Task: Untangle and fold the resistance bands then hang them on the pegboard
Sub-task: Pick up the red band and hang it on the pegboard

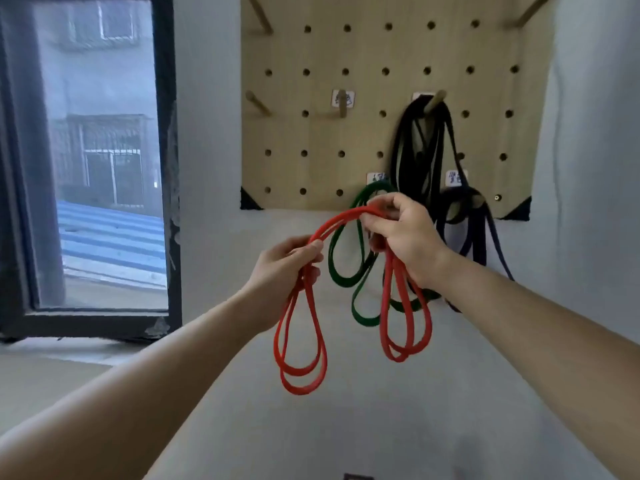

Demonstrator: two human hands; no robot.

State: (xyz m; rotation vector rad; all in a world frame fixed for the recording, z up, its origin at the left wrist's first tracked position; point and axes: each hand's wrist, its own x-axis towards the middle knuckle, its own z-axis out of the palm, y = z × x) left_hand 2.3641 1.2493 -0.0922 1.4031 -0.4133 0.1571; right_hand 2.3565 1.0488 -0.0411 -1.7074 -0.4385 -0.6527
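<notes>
Fingers of my left hand (287,263) and right hand (401,237) clench the red rubber resistance band (346,215), its folded loops dangling below both fists; tan wooden pegboard (346,133) just beyond my knuckles.

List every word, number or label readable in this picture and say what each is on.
Nothing here is readable.
Upper middle label on the pegboard, behind a peg: dark marks, blurred.
Upper right label, behind the black band: mostly hidden.
Lower left label, above the green band: blurred.
Lower right label, above the dark blue band: blurred.
</notes>
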